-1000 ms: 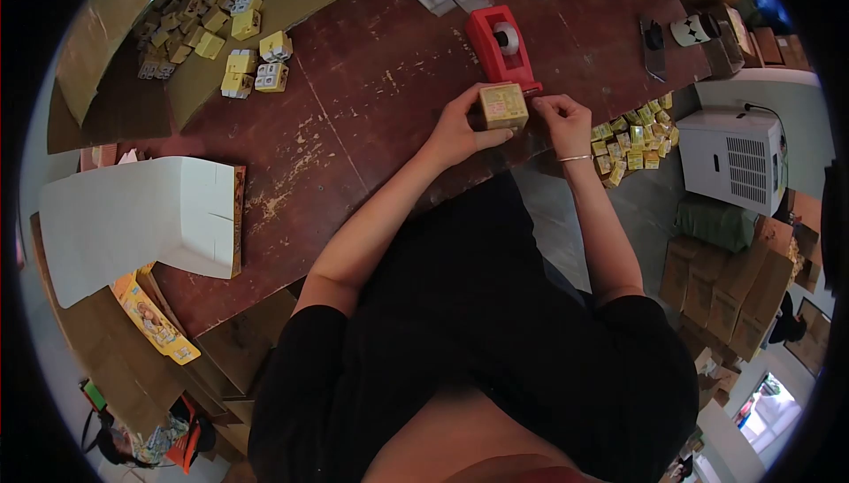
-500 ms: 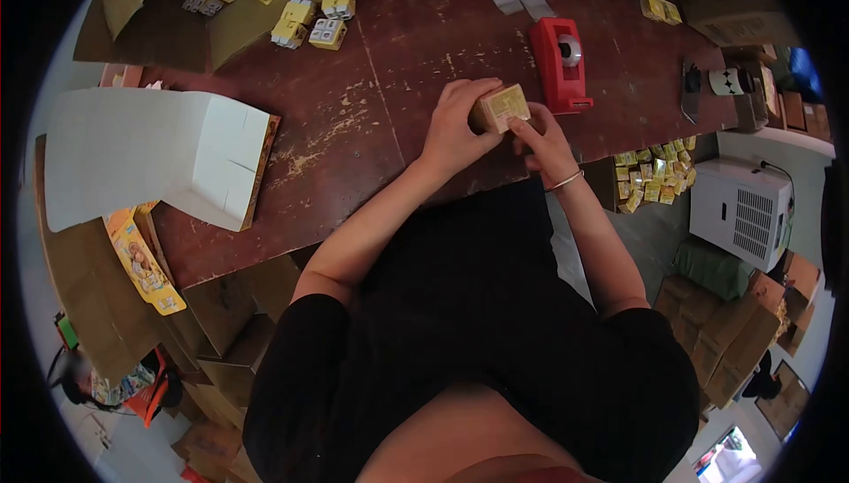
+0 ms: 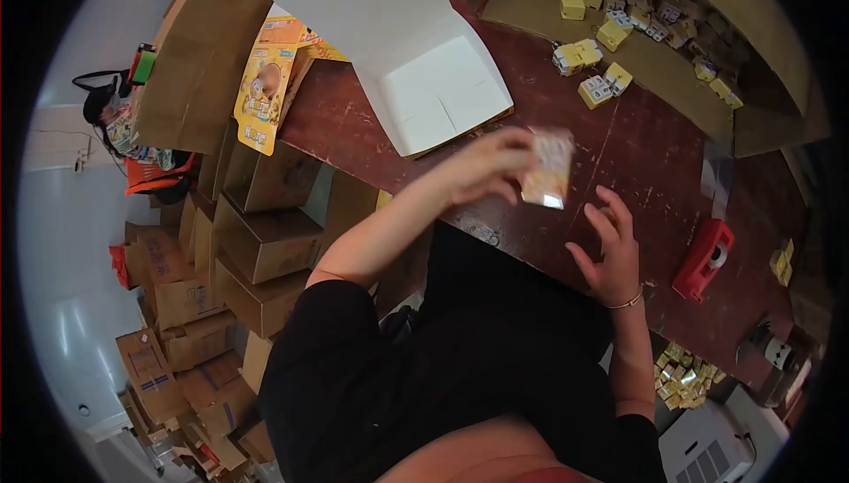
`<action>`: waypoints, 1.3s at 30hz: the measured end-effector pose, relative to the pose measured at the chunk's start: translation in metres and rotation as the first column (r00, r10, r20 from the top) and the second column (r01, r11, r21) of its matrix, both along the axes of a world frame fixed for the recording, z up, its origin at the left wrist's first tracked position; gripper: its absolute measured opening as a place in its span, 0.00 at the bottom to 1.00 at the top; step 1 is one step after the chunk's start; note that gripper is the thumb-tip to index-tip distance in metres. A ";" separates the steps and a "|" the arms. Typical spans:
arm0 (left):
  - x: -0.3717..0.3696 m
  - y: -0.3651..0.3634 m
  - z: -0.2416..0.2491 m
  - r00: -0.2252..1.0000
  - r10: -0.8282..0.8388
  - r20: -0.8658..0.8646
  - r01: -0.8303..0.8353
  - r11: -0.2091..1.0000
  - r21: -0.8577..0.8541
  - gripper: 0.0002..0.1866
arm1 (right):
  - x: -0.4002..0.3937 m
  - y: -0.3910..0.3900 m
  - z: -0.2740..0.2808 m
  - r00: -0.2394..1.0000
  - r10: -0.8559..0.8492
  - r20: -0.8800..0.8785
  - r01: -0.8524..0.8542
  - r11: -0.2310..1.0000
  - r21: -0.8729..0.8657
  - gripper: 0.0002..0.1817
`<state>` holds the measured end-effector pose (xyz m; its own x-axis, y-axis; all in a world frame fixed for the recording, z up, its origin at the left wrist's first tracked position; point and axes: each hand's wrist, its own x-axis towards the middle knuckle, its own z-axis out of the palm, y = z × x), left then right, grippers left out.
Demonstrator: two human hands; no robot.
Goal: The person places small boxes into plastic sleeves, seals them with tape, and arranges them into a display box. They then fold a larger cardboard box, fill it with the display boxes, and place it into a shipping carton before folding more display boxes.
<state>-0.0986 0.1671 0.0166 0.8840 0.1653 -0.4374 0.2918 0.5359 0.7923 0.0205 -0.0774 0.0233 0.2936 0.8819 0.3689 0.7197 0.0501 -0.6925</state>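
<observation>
My left hand (image 3: pixel 495 164) grips a small yellow printed box (image 3: pixel 548 169) by its left side, holding it over the red-brown table; the box is a little blurred. My right hand (image 3: pixel 608 253) is apart from the box, to its lower right, with fingers spread and nothing in them. Just beyond my left hand lies an open white-lined carton (image 3: pixel 433 103) with its lid raised. A red tape dispenser (image 3: pixel 704 259) stands to the right of my right hand.
Small yellow-and-white packs (image 3: pixel 606 85) lie near a large cardboard box (image 3: pixel 522 14) full of similar ones. A flat yellow printed carton (image 3: pixel 265 85) hangs at the table's left edge. Below right sits a pile of yellow packs (image 3: pixel 685 377). Brown cartons (image 3: pixel 274 244) are stacked at left.
The view has swung left. My right hand has let go of the small box, and my left hand has carried it left toward the white-lined carton.
</observation>
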 end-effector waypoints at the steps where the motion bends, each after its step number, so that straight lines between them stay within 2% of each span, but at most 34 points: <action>1: 0.002 0.025 0.005 0.978 0.207 0.038 -0.210 0.963 0.167 0.28 | 0.001 0.000 0.004 0.989 -0.089 -0.115 0.086 0.996 -0.031 0.29; 2: 0.003 0.055 0.001 0.939 0.338 0.068 -0.330 0.821 0.466 0.33 | 0.003 0.000 0.006 0.958 -0.180 -0.224 0.168 0.983 -0.070 0.28; 3: 0.007 0.085 -0.014 0.875 0.454 0.170 -0.445 0.614 0.652 0.33 | 0.006 -0.002 0.004 0.959 -0.184 -0.218 0.173 0.983 -0.070 0.28; 4: 0.013 0.117 -0.034 0.848 0.467 0.251 -0.482 0.481 0.732 0.32 | 0.009 -0.007 -0.001 0.965 -0.187 -0.185 0.168 0.980 -0.110 0.26; 5: 0.017 0.143 -0.054 0.820 0.467 0.332 -0.512 0.337 0.790 0.31 | 0.010 -0.011 -0.005 0.970 -0.189 -0.152 0.166 0.974 -0.153 0.23; 6: 0.022 0.160 -0.073 0.823 0.459 0.335 -0.513 0.346 0.785 0.31 | 0.011 -0.013 -0.006 0.969 -0.200 -0.145 0.178 0.972 -0.156 0.23; 8: 0.038 0.176 -0.099 0.759 0.507 0.408 -0.574 0.226 0.787 0.29 | 0.013 -0.016 -0.007 0.985 -0.144 -0.097 0.131 0.983 -0.129 0.19; 10: 0.054 0.157 -0.099 0.630 0.648 0.429 -0.628 0.098 0.772 0.28 | 0.022 -0.025 -0.010 0.980 -0.170 -0.102 0.154 0.977 -0.145 0.18; 11: 0.059 0.158 -0.105 0.567 0.699 0.436 -0.681 0.101 0.725 0.25 | 0.032 -0.034 -0.008 0.978 -0.173 -0.116 0.155 0.977 -0.150 0.17; 12: 0.062 0.157 -0.102 0.573 0.679 0.459 -0.652 0.038 0.757 0.24 | 0.046 -0.043 -0.002 0.956 -0.261 -0.133 0.235 0.954 -0.186 0.15; 13: 0.062 0.163 -0.106 0.616 0.655 0.437 -0.634 0.085 0.769 0.22 | 0.067 -0.051 0.004 0.926 -0.349 -0.145 0.313 0.923 -0.223 0.13; 15: 0.063 0.172 -0.113 0.669 0.611 0.423 -0.512 -0.033 0.858 0.24 | 0.137 -0.071 -0.008 0.830 -0.549 -0.103 0.542 0.836 -0.087 0.10; 16: 0.066 0.169 -0.110 0.668 0.626 0.401 -0.489 -0.037 0.872 0.25 | 0.184 -0.084 -0.016 0.756 -0.654 -0.017 0.643 0.747 -0.169 0.12; 17: 0.066 0.167 -0.105 0.663 0.644 0.382 -0.460 -0.052 0.886 0.25 | 0.228 -0.091 -0.026 0.618 -0.784 0.056 0.754 0.571 -0.326 0.20; 19: 0.060 0.192 -0.133 0.687 0.599 0.410 -0.500 -0.019 0.866 0.25 | 0.293 -0.091 -0.044 0.544 -0.723 0.427 0.809 0.317 -0.495 0.29; 20: 0.058 0.198 -0.140 0.693 0.573 0.437 -0.530 -0.006 0.848 0.24 | 0.304 -0.086 -0.055 0.530 -0.733 0.425 0.816 0.307 -0.489 0.29; 21: 0.057 0.194 -0.132 0.698 0.562 0.444 -0.534 -0.005 0.845 0.24 | 0.309 -0.074 -0.066 0.510 -0.712 0.483 0.796 0.177 -0.579 0.36; 22: 0.053 0.188 -0.120 0.685 0.630 0.366 -0.601 0.205 0.772 0.26 | 0.313 -0.067 -0.070 0.497 -0.682 0.536 0.759 0.043 -0.650 0.44; 23: 0.050 0.183 -0.108 0.682 0.678 0.274 -0.652 0.393 0.649 0.28 | 0.316 -0.064 -0.065 0.488 -0.692 0.532 0.763 0.043 -0.644 0.44; 24: 0.045 0.178 -0.098 0.683 0.673 0.284 -0.654 0.390 0.649 0.28 | 0.320 -0.060 -0.057 0.587 -0.666 0.460 0.663 0.071 -0.745 0.41; 25: 0.038 0.171 -0.090 0.695 0.665 0.272 -0.607 0.340 0.718 0.31 | 0.321 -0.057 -0.052 0.679 -0.632 0.373 0.546 0.095 -0.832 0.39; 26: 0.031 0.163 -0.083 0.707 0.658 0.257 -0.552 0.287 0.783 0.34 | 0.322 -0.056 -0.050 0.679 -0.636 0.367 0.545 0.102 -0.832 0.39; 27: 0.026 0.156 -0.077 0.711 0.654 0.260 -0.549 0.284 0.786 0.34 | 0.321 -0.058 -0.050 0.646 -0.648 0.403 0.592 0.092 -0.801 0.38; 29: 0.021 0.138 -0.067 0.688 0.642 0.339 -0.574 0.196 0.795 0.35 | 0.330 -0.069 -0.060 0.607 -0.665 0.435 0.636 0.079 -0.768 0.36; 30: 0.024 0.128 -0.061 0.692 0.637 0.340 -0.572 0.195 0.797 0.35 | 0.349 -0.075 -0.077 0.586 -0.726 0.360 0.627 0.126 -0.768 0.33; 31: 0.027 0.115 -0.053 0.706 0.587 0.398 -0.573 0.142 0.807 0.33 | 0.360 -0.081 -0.086 0.563 -0.777 0.281 0.622 0.174 -0.764 0.30; 32: 0.031 0.099 -0.044 0.716 0.534 0.449 -0.575 0.087 0.814 0.31 | 0.360 -0.086 -0.087 0.563 -0.778 0.278 0.621 0.176 -0.764 0.30; 33: 0.041 0.078 -0.035 0.711 0.494 0.501 -0.632 0.135 0.764 0.27 | 0.358 -0.091 -0.088 0.593 -0.803 0.054 0.578 0.379 -0.723 0.25; 34: 0.052 0.058 -0.027 0.751 0.419 0.511 -0.610 0.144 0.779 0.25 | 0.354 -0.092 -0.087 0.614 -0.771 -0.171 0.531 0.563 -0.633 0.21; 35: 0.062 0.038 -0.020 0.785 0.345 0.515 -0.588 0.151 0.795 0.23 | 0.336 -0.085 -0.075 0.620 -0.766 -0.171 0.523 0.566 -0.637 0.21; 37: 0.088 -0.011 -0.002 0.913 0.142 0.382 -0.404 0.436 0.804 0.20 | 0.259 -0.053 -0.020 0.639 -0.664 -0.388 0.521 0.745 -0.416 0.13; 38: 0.105 -0.033 0.005 0.860 -0.022 0.510 -0.475 0.333 0.815 0.19 | 0.224 -0.039 0.001 0.743 -0.568 -0.354 0.442 0.813 -0.379 0.10; 39: 0.121 -0.056 0.011 0.834 -0.045 0.550 -0.513 0.305 0.802 0.19 | 0.192 -0.028 0.014 0.831 -0.460 -0.314 0.352 0.871 -0.344 0.07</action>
